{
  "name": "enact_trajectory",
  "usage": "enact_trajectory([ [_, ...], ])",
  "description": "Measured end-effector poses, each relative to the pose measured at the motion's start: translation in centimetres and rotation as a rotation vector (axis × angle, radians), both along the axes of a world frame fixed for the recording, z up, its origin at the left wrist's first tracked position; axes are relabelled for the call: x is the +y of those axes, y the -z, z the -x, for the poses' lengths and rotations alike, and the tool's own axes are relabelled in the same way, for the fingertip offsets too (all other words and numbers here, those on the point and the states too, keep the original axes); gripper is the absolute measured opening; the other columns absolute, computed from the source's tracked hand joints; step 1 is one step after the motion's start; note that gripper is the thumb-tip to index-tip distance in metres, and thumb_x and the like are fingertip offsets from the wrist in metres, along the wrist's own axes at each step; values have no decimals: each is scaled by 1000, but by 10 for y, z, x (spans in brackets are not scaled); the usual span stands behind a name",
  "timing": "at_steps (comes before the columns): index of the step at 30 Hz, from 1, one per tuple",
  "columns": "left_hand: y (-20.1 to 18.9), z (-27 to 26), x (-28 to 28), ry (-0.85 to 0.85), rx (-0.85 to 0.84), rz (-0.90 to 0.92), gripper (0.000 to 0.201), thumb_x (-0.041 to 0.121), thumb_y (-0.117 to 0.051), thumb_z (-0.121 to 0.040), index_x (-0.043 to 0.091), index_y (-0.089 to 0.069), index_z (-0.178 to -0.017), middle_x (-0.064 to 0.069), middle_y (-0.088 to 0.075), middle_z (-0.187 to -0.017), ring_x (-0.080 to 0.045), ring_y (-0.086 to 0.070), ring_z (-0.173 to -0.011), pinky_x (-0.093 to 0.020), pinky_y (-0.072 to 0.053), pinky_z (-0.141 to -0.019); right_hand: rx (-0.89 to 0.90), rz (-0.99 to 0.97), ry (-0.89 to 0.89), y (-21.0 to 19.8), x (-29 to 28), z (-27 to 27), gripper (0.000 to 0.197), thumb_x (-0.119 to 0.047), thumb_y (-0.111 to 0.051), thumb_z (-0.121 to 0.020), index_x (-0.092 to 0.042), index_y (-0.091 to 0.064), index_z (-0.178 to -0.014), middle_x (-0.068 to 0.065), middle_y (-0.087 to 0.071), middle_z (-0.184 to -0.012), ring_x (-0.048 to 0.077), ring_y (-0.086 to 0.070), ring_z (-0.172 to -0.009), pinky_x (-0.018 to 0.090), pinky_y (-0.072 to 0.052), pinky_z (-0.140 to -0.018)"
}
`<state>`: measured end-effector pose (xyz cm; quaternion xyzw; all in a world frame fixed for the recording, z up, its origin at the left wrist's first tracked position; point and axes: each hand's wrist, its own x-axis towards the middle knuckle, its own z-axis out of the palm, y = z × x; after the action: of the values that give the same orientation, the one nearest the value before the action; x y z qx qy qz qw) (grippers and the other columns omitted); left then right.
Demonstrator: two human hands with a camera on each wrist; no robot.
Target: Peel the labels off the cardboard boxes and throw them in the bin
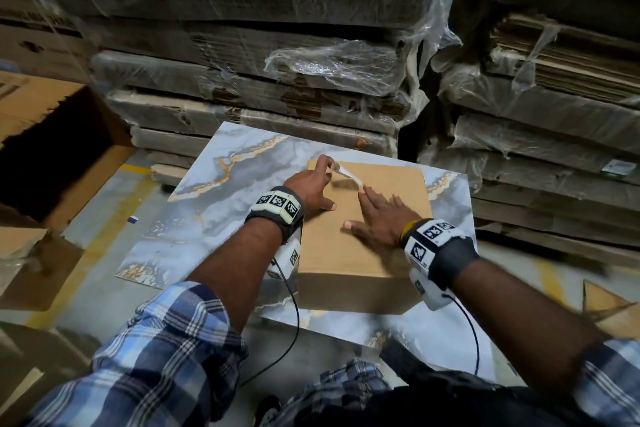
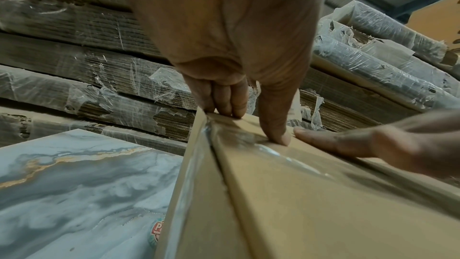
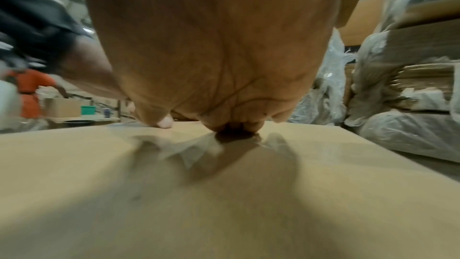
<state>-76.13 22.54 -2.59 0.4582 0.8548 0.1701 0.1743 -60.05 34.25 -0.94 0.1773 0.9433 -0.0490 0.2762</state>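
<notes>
A plain brown cardboard box (image 1: 374,246) lies flat on a marble-patterned tile (image 1: 214,211). A clear, glossy label strip (image 1: 348,177) is lifted off the box top near its far left corner. My left hand (image 1: 317,180) pinches the strip's left end at that corner, its thumb spread out on the cardboard. In the left wrist view the curled fingers (image 2: 224,103) sit at the box edge by the shiny strip (image 2: 248,139). My right hand (image 1: 377,215) lies flat on the box top, fingers spread, its index fingertip at the strip's still-stuck end. The right wrist view shows the palm (image 3: 211,56) over the cardboard (image 3: 224,204).
Tall stacks of plastic-wrapped flattened cartons (image 1: 277,80) stand right behind the tile and to the right. A large open carton (image 1: 52,149) stands on the floor at the left. Far off in the right wrist view are a person in orange (image 3: 30,95) and a green container (image 3: 88,110).
</notes>
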Motion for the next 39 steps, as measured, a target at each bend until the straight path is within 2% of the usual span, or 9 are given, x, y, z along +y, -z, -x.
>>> enact_trajectory([
  [3,-1,-1,0,6,3,6,74,28,-82,-78,21,-26,-126,-11,-66,-121,-33,-62,-98,-38,-49,-78,24,1,48,0,-2,7,99,-77,-19,-92,-11,13,-158,9,23,-163,26,7,-154,43,4,-123],
  [8,2,0,-1,1,3,1,74,28,-83,-77,22,-26,-125,-11,-65,-122,-33,-62,-97,-36,-48,-74,-15,0,-37,5,-14,-25,100,-79,-19,-91,-12,11,-158,10,21,-164,26,3,-154,44,1,-125],
  [14,-2,-2,0,4,14,20,75,29,-82,-78,19,-26,-128,-13,-67,-115,-32,-62,-93,-42,-52,-78,14,-7,84,0,10,6,99,-78,-20,-92,-10,10,-158,9,22,-164,26,5,-154,45,1,-124],
  [20,0,0,0,5,-3,-2,73,28,-82,-78,18,-27,-126,-12,-67,-119,-33,-64,-98,-40,-51,-78,-45,35,-26,1,-10,-34,97,-77,-19,-93,-12,12,-158,9,23,-163,26,5,-154,45,1,-125],
  [26,0,-1,1,10,15,8,75,30,-82,-78,18,-27,-128,-9,-63,-130,-33,-63,-105,-37,-49,-77,12,-9,82,-1,5,4,102,-79,-22,-91,-10,10,-158,11,21,-164,28,4,-154,44,0,-124],
  [29,2,-2,1,-2,18,2,76,31,-82,-78,18,-27,-128,-9,-64,-129,-33,-63,-103,-38,-51,-78,-9,11,12,3,-21,-11,104,-79,-22,-91,-6,11,-158,16,20,-163,31,4,-154,44,-1,-125],
  [32,3,-1,1,-10,14,-4,75,31,-82,-78,19,-27,-128,-9,-63,-130,-33,-64,-103,-35,-48,-76,-24,11,-51,3,-25,-21,102,-79,-20,-91,-9,12,-158,14,21,-163,29,4,-154,45,0,-125],
  [36,2,-1,2,-9,11,4,77,30,-82,-78,19,-26,-129,-10,-61,-134,-34,-62,-107,-37,-49,-80,10,2,16,0,-1,10,98,-76,-21,-93,-11,10,-158,10,22,-163,27,6,-154,44,2,-124],
  [39,1,-1,1,-6,7,2,77,30,-83,-77,19,-27,-129,-11,-61,-134,-34,-62,-108,-38,-50,-81,22,31,22,3,-10,9,102,-79,-23,-91,-9,12,-158,13,24,-162,29,8,-154,44,1,-125],
])
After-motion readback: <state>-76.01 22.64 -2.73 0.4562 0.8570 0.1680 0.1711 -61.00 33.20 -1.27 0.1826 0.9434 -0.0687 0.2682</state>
